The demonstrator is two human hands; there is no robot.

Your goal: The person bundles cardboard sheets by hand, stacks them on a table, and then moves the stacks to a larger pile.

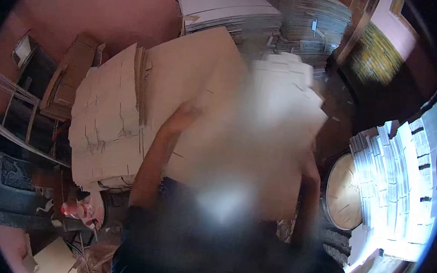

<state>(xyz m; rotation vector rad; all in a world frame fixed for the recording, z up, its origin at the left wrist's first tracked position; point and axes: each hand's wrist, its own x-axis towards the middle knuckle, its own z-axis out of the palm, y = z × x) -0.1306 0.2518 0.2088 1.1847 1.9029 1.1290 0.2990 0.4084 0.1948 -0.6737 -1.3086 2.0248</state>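
A large brown cardboard sheet (198,69) spreads in front of me over a stack of cut cardboard (105,128). My left hand (185,115) rests on the sheet's face, fingers stretched out to the right and a little blurred. At the sheet's right edge is my right hand (307,165), its fingers smeared by haze and I cannot tell how they are bent. White cardboard pieces (283,75) with notched edges lie on the far right part of the sheet, also blurred.
Tall stacks of flat cardboard (227,8) stand along the back wall. To the right are a round-topped stool (345,191) and brightly lit stacks of sheets (393,174). A dark chair (12,188) and a bottle with a red cap (74,209) are at the left.
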